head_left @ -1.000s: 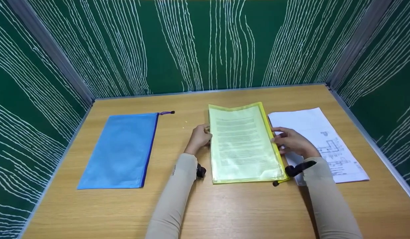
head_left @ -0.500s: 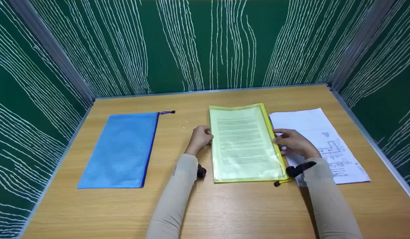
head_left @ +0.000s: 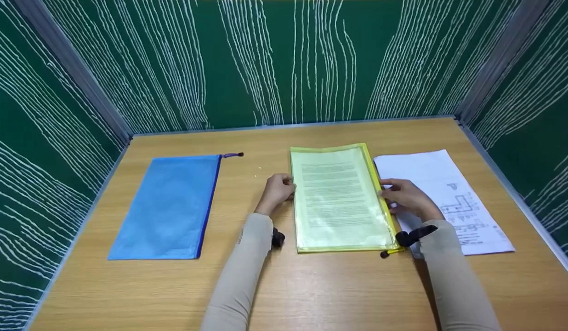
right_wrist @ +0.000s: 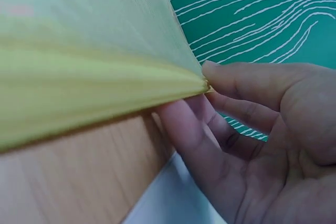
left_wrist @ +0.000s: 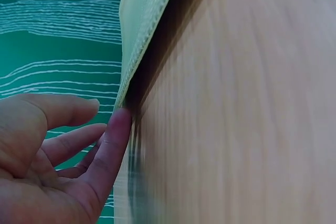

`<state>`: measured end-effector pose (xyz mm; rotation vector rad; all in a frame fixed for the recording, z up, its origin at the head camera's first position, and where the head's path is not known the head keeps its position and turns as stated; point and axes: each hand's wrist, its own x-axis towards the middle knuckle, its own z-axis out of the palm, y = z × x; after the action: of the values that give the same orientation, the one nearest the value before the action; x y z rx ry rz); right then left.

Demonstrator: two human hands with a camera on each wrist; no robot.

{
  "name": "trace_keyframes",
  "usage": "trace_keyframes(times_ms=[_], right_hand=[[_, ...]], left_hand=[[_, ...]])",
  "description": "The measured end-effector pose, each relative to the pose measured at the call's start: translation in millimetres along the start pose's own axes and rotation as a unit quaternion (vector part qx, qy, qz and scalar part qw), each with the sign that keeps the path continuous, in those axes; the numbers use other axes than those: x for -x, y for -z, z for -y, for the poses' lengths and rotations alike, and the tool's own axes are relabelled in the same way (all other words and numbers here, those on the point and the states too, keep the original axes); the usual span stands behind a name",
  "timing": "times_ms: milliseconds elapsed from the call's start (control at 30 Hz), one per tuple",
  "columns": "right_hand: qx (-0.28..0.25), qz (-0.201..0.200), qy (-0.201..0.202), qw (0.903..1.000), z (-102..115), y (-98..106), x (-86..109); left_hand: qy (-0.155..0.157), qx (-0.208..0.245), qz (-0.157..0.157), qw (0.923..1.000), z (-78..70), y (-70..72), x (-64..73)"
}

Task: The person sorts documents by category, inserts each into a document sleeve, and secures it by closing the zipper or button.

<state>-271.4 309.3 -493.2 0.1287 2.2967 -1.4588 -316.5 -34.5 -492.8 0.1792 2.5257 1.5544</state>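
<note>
A translucent yellow zip folder [head_left: 334, 197] with a printed sheet inside lies at the middle of the table. At its left edge is my left hand [head_left: 277, 191]; in the left wrist view a fingertip [left_wrist: 119, 121] touches the folder's edge from below, while the thumb stands apart from it. My right hand [head_left: 408, 197] pinches the zipped right edge, the thumb [right_wrist: 236, 80] on its upper side and fingers underneath in the right wrist view. The folder's yellow zip pull [head_left: 390, 253] sticks out at the near right corner.
To the left lies a blue zip folder [head_left: 167, 209] with a purple zip pull [head_left: 233, 155]. White papers with drawings [head_left: 422, 170] lie on the right, partly under the right hand. Green panels with white lines [head_left: 247, 59] enclose the table [head_left: 311, 294] at the back and sides.
The yellow folder's far edge has dropped very slightly and shifted a touch to the right. Both hands keep nearly the same places along its sides.
</note>
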Motion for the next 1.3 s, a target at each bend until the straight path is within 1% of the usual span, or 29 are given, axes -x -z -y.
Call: trace_keyframes(times_ms=[133, 233, 333, 367, 467, 567, 667, 800, 933, 1033, 1167, 1233, 1300], right_hand=[[0.019, -0.014, -0.011, 0.9997, 1.7, -1.6, 0.2], [0.027, -0.026, 0.004, 0.9993, 2.2, -2.7, 1.4], [0.029, -0.043, 0.025, 0.9983, 2.7, -3.5, 2.9], [0.028, -0.05, 0.031, 0.9979, 3.0, -3.7, 3.7], [0.022, -0.075, 0.036, 0.9963, 3.3, -2.8, 5.6], [0.016, -0.101, 0.036, 0.9941, 2.3, -0.1, 7.1], [0.01, -0.128, 0.039, 0.9909, -0.4, 4.9, 6.5], [-0.017, -0.164, 0.047, 0.9852, -10.8, 15.4, -0.6], [-0.035, -0.2, 0.05, 0.978, -22.0, 27.6, -6.1], [-0.038, -0.221, 0.059, 0.9727, -21.5, 34.6, 0.0], [-0.026, -0.236, 0.076, 0.9685, -15.5, 43.5, 16.8], [-0.022, -0.239, 0.078, 0.9677, -15.0, 49.0, 23.7], [-0.027, -0.243, 0.065, 0.9675, -16.5, 55.0, 28.1]], left_hand=[[0.01, 0.003, 0.003, 0.9999, 0.7, 2.8, 1.5], [0.021, 0.022, 0.009, 0.9995, 2.3, 6.0, 2.9], [0.018, 0.021, 0.009, 0.9996, 4.9, 10.2, 3.7], [0.016, 0.017, 0.007, 0.9997, 5.8, 11.9, 3.8], [0.012, -0.015, -0.006, 0.9998, 8.2, 18.4, 4.4], [0.023, -0.039, -0.022, 0.9987, 9.7, 27.6, 6.2], [0.036, -0.072, -0.042, 0.9959, 11.6, 39.7, 8.0], [0.048, -0.119, -0.071, 0.9892, 15.4, 61.3, 10.0], [0.052, -0.17, -0.094, 0.9796, 19.0, 86.7, 13.2], [0.054, -0.206, -0.104, 0.9714, 21.4, 107.0, 16.5], [0.066, -0.253, -0.107, 0.9594, 24.7, 133.7, 22.7], [0.074, -0.275, -0.107, 0.9524, 26.7, 145.8, 26.6], [0.084, -0.289, -0.107, 0.9474, 29.4, 156.2, 30.6]])
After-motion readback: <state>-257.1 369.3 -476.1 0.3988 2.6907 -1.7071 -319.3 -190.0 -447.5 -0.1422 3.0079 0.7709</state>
